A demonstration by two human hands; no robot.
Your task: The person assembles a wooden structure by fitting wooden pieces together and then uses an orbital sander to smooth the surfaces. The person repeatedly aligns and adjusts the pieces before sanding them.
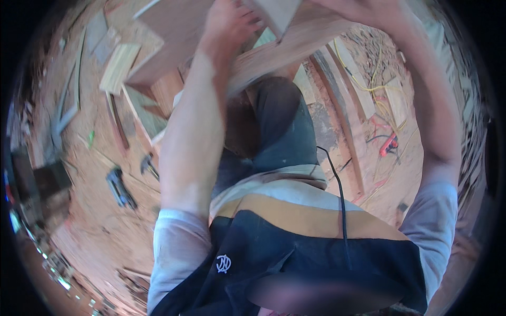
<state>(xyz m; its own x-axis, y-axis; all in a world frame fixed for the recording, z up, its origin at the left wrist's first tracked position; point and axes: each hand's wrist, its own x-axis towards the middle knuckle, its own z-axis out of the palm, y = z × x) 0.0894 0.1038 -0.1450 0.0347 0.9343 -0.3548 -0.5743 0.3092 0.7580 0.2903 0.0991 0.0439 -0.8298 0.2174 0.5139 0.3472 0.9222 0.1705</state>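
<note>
At the top of the view is a brown wooden panel (295,45), blurred, part of what looks like a box-shaped piece of joined boards. My left hand (230,22) is over it with fingers curled beside a pale board (278,15); whatever those fingers grip is hidden. On the other side of the pale board, my right hand (369,11) reaches in along the panel's far edge. Its fingertips are cut off by the picture's upper rim. Below my left forearm, an open wooden frame (141,108) shows a pale side and a reddish inner face.
On the dusty ground to the left lie a hammer (149,166), a dark power tool (120,188) and a light wood block (120,68). Long planks (337,105), a yellow cord (363,88) and a red tool or connector (389,144) are on the right. Wood scraps edge the area.
</note>
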